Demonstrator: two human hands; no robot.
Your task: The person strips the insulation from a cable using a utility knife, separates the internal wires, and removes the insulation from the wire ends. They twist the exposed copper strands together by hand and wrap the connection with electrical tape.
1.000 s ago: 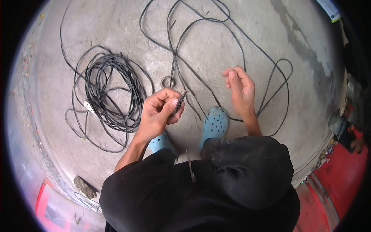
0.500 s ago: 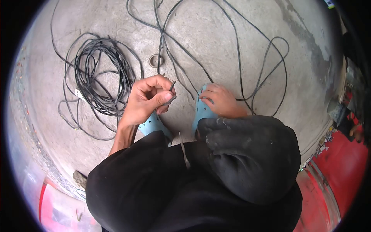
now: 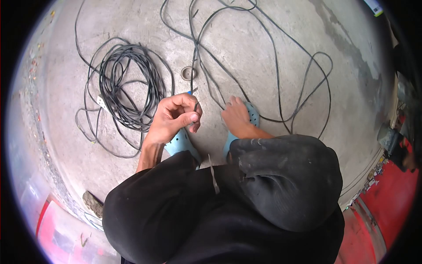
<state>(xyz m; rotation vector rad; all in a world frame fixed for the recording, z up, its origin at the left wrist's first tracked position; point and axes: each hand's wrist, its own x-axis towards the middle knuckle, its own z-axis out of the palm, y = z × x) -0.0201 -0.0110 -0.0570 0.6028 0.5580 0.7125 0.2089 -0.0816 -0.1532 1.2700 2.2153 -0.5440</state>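
Observation:
My left hand is closed in a pinch on a black cable, whose short end shows between thumb and fingers. Just beyond its knuckles a small blue piece shows, partly hidden by the hand. My right hand reaches down beside my right light-blue clog, palm down with fingers stretched forward. Close to its fingertips run loose strands of black cable on the floor. The underside of this hand is hidden.
A big coil of black cable lies on the concrete floor at left, with a white power strip beside it. Near the middle is a small round cap. Loose cable loops spread out on the right. A stone-like block lies at lower left.
My right hand has moved from over the right clog to its inner side, its fingers now stretched forward. My left hand keeps its pinch on the cable. The view has shifted slightly.

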